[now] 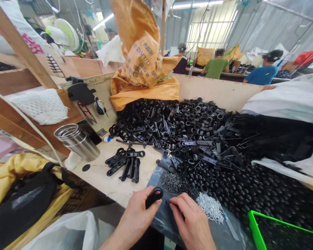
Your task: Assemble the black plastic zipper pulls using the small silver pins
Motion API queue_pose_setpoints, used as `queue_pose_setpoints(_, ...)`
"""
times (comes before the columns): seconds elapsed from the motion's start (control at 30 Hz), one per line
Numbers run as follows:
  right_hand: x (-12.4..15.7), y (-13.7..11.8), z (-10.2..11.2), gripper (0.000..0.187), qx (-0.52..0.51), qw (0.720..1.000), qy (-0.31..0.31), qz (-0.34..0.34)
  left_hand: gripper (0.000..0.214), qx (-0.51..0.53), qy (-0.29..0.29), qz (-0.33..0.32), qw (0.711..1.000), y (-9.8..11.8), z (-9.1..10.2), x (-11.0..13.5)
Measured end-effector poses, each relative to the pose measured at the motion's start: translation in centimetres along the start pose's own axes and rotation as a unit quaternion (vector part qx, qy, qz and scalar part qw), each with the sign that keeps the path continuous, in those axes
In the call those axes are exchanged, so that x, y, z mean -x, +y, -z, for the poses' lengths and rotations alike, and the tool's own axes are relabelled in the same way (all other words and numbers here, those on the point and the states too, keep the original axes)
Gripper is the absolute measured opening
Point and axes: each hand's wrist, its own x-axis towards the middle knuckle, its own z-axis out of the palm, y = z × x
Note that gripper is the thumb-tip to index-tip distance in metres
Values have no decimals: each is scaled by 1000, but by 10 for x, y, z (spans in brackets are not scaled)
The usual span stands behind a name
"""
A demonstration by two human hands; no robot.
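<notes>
My left hand [137, 212] is closed around a black plastic handle with a ring-shaped end [153, 198], which sticks up past the thumb. Just to its right, my right hand [191, 219] hovers low over the grey mat [160, 217] with thumb and fingertips pinched together. What lies between those fingertips is too small to make out. Beyond the hands sits a pile of small dark screws [170, 181]. Silver pins [210, 206] lie heaped to the right of my right hand. Several similar black handles [125, 163] are stacked on the wooden table at the left.
A big heap of black parts [187, 132] spreads across the back, below an orange sack [143, 66]. Black balls [232, 184] cover the right side, near a green-rimmed tray [257, 229]. A steel cup [77, 142] stands left. Several people work in the background.
</notes>
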Motion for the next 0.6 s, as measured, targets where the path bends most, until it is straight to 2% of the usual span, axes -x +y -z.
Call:
queue_pose_setpoints(0.17, -11, 2, -12, 27, 60, 996, -56, 18, 25, -111, 8, -6, 994, 5, -5, -4)
queue_pose_setpoints(0.3, -17, 3, -4, 22, 18, 996, -83, 7, 27, -96, 11, 9, 995, 3, -5, -4)
queue_pose_setpoints(0.37, -19, -1, 4, 19, -70, 993, -84, -35, 27, -16, -11, 38, 999, 3, -5, -4)
queue_pose_setpoints(0.43, -21, -7, 12, 18, -171, 979, -79, -77, 26, 108, -50, 86, 989, 4, -5, -2)
queue_pose_setpoints(0.5, -22, -14, 17, 18, -235, 966, -64, -86, 28, 231, -72, 132, 961, 6, -6, 1)
queue_pose_setpoints(0.6, -23, -23, 17, 16, -251, 965, -31, -63, 32, 351, -71, 161, 919, 7, -5, 8)
